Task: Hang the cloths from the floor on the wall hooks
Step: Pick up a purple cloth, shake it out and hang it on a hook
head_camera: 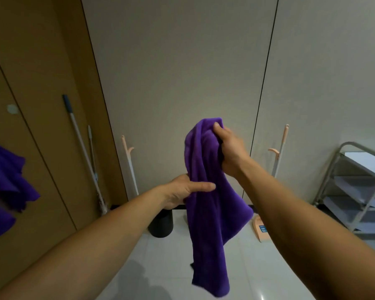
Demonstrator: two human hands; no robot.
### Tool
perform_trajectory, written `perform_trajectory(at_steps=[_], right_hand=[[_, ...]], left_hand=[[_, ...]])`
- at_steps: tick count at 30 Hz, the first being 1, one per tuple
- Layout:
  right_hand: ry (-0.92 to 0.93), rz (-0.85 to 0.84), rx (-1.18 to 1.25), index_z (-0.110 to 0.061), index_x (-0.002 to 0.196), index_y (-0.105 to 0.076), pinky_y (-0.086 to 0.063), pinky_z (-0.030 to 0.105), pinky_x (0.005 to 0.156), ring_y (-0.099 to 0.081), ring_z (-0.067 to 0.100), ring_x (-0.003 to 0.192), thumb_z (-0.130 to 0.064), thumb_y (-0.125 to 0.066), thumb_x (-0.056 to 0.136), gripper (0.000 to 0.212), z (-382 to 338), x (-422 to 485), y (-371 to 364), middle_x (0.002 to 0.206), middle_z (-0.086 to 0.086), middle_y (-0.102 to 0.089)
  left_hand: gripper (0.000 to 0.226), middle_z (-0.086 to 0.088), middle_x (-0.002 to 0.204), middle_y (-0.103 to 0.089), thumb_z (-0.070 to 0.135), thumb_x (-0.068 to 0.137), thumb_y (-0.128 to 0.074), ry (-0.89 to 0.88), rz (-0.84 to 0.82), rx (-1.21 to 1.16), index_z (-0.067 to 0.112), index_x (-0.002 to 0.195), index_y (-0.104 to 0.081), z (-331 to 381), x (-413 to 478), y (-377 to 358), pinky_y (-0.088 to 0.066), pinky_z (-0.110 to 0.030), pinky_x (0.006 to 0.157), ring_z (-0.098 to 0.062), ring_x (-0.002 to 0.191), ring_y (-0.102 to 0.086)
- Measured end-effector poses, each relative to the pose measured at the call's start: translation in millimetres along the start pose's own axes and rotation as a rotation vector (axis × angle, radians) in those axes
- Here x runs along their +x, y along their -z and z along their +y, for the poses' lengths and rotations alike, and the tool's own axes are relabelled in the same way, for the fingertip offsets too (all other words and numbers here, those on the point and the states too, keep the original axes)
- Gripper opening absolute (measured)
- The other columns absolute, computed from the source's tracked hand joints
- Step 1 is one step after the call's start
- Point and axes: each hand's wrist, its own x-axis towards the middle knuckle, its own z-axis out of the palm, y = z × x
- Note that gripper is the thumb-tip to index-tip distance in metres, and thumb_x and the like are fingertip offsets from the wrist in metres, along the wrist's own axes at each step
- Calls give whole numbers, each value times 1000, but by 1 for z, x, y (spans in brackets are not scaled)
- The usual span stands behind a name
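Note:
A purple cloth point(208, 204) hangs in front of me, bunched at its top. My right hand point(231, 151) grips that bunched top end, held up before the pale wall. Lower down, my left hand point(183, 191) pinches the cloth's left edge between thumb and fingers. The cloth's loose end dangles over the white floor. A second purple cloth point(4, 187) hangs against the brown wall at the far left; what holds it is hidden. A small round fitting point(11, 108) sits on that brown wall above it.
A mop point(82, 152) leans in the left corner. Two peach-handled tools point(129, 163) point(279, 150) stand against the pale wall, a black bin point(160, 224) and a peach dustpan point(261, 229) on the floor. A metal trolley point(355, 185) stands at the right.

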Motion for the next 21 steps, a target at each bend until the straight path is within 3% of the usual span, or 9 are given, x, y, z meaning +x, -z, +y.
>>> perform_trajectory(at_steps=[3, 7, 9, 11, 13, 16, 19, 21], right_hand=[[113, -102, -105, -2, 114, -62, -52, 41, 91, -63, 26, 90, -21, -63, 92, 29, -14, -9, -14, 100, 16, -66], [192, -103, -313, -2, 126, -58, -56, 31, 85, -65, 20, 96, -19, -67, 90, 41, -9, -4, -7, 116, 16, -67], [146, -54, -485, -4, 136, -50, -53, 24, 79, -60, 18, 104, -34, -67, 89, 57, 7, -1, 13, 127, 13, -61], [22, 17, -647, -9, 140, -45, -49, 32, 91, -54, 22, 115, -58, -58, 87, 74, 26, -1, 39, 136, 10, -53], [-191, 36, -693, -12, 140, -45, -44, 43, 96, -54, 27, 114, -77, -44, 80, 89, 47, -5, 64, 136, 12, -52], [-515, -164, -594, -8, 135, -50, -45, 49, 97, -61, 30, 106, -93, -28, 68, 110, 75, -12, 90, 123, 12, -62], [-502, -412, -352, -19, 133, -56, -40, 51, 104, -57, 29, 121, -83, -36, 80, 86, 93, -18, 87, 130, 6, -62], [-442, -313, -228, -14, 128, -61, -45, 48, 102, -62, 29, 116, -56, -61, 85, 61, 93, -17, 75, 123, 9, -67]], left_hand=[[68, -4, 106, -72, 41, 60, -86, 58, 150, -34, 18, 119, -60, -11, 1, -21, -52, -34, 74, -25, 101, -66], [21, -7, 92, -75, 23, 82, -67, -9, 177, -255, 16, 101, -68, -1, 2, -33, -54, -27, 59, -22, 82, -72], [14, -10, 87, -75, 16, 87, -59, -100, 180, -437, 13, 91, -72, 10, -1, -27, -56, -28, 60, -23, 77, -72], [18, -11, 84, -74, 16, 87, -57, -134, 189, -527, 11, 84, -74, 22, -2, -13, -56, -32, 67, -24, 75, -72], [16, -10, 79, -72, 17, 85, -57, -107, 196, -537, 9, 82, -70, 31, -4, -2, -52, -31, 67, -23, 68, -70], [17, -9, 77, -70, 20, 84, -58, -71, 184, -530, 6, 87, -66, 32, 1, 8, -52, -29, 65, -22, 68, -68], [19, -13, 83, -70, 22, 85, -57, -45, 160, -562, 6, 94, -62, 28, 8, 11, -55, -33, 69, -26, 75, -69], [18, -15, 87, -68, 23, 86, -56, 12, 162, -542, 7, 94, -61, 24, 13, 17, -55, -38, 79, -28, 80, -67]])
